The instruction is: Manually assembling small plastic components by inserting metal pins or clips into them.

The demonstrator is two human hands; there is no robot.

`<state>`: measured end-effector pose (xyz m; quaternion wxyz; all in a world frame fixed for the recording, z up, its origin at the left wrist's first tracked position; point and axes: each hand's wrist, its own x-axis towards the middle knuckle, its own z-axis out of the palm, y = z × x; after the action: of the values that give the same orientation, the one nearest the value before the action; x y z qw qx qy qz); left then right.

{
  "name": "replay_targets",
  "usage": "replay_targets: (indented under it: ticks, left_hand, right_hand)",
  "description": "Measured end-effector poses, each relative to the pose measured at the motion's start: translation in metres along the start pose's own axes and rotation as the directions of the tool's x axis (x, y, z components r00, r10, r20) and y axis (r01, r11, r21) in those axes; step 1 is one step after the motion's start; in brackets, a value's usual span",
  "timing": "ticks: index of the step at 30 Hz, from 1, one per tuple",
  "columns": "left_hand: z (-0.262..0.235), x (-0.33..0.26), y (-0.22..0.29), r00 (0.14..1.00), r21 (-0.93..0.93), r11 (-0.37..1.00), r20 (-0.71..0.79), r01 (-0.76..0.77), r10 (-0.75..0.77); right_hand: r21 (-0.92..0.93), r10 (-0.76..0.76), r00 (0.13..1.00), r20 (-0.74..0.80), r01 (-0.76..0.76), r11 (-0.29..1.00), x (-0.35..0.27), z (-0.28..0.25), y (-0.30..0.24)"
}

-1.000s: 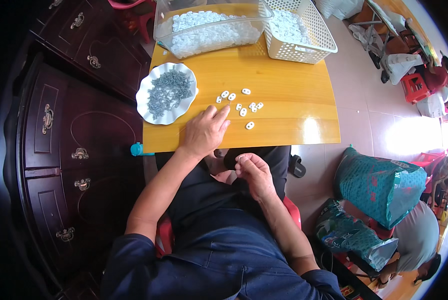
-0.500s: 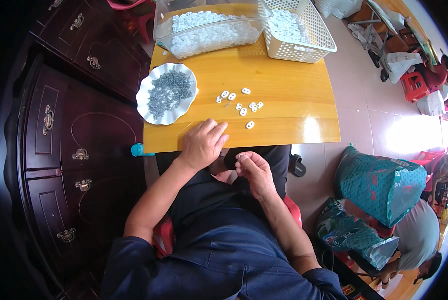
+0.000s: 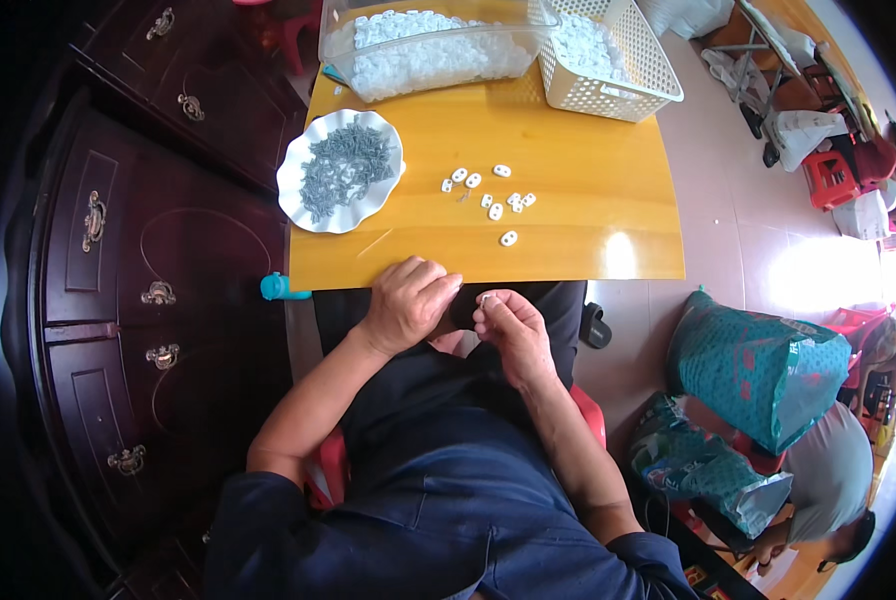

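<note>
At the table's near edge, my left hand has its fingers curled and its thumb against the index finger; what they hold, if anything, is too small to make out. Just right of it, over my lap, my right hand pinches a small white piece between thumb and fingertips. Beyond both hands, several small white oval pieces with two dark holes lie loose on the table. A wavy-rimmed white dish at the left carries a heap of small dark grey strips.
Along the far edge of the wooden table stand a clear plastic bin and a cream perforated basket, both with white pieces. Dark wooden drawers rise at the left. Teal bags and another person are at the right.
My left hand has drawn back slightly from the table top, its fingers now more curled. My right hand has come up a little toward the table edge, still pinching the white piece.
</note>
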<state>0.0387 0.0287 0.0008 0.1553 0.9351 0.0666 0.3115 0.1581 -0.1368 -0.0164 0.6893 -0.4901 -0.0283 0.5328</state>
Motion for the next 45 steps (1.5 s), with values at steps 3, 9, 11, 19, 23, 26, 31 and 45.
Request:
replay_targets:
  ticks: [3, 9, 11, 19, 23, 26, 31, 45]
  left_hand:
    - [0.001, 0.001, 0.001, 0.999, 0.031, 0.999, -0.032, -0.008, 0.009]
    - [0.0, 0.006, 0.003, 0.998, -0.048, 0.998, -0.039, 0.05, -0.052]
    - [-0.002, 0.005, 0.006, 0.996, -0.115, 0.99, -0.028, 0.086, -0.09]
    - [-0.011, 0.005, 0.027, 0.905, -0.55, 0.727, 0.146, 0.411, -0.401]
    - [-0.011, 0.005, 0.03, 0.889, -0.585, 0.676, 0.212, 0.448, -0.406]
    - [-0.009, 0.003, 0.031, 0.872, -0.6, 0.643, 0.227, 0.476, -0.433]
    - [-0.011, 0.006, 0.031, 0.88, -0.58, 0.668, 0.227, 0.466, -0.417]
    - [-0.008, 0.004, 0.031, 0.872, -0.562, 0.671, 0.248, 0.484, -0.422]
  right_hand:
    - [-0.001, -0.006, 1.0, 0.009, 0.006, 1.0, 0.0, -0.001, 0.003]
    - [-0.011, -0.002, 1.0, 0.011, 0.002, 1.0, -0.003, 0.003, 0.002]
    - [-0.014, -0.008, 1.0, 0.024, 0.008, 1.0, -0.005, 0.004, 0.001]
    - [-0.027, -0.051, 0.997, 0.052, 0.052, 0.998, -0.011, 0.011, -0.004]
    - [-0.043, -0.077, 0.995, 0.065, 0.08, 0.996, -0.011, 0.013, -0.005]
    - [-0.035, -0.086, 0.995, 0.059, 0.088, 0.996, -0.011, 0.014, -0.005]
    - [-0.026, -0.08, 0.995, 0.054, 0.082, 0.996, -0.011, 0.013, -0.004]
    - [-0.031, -0.148, 0.987, 0.069, 0.15, 0.988, -0.007, 0.006, 0.002]
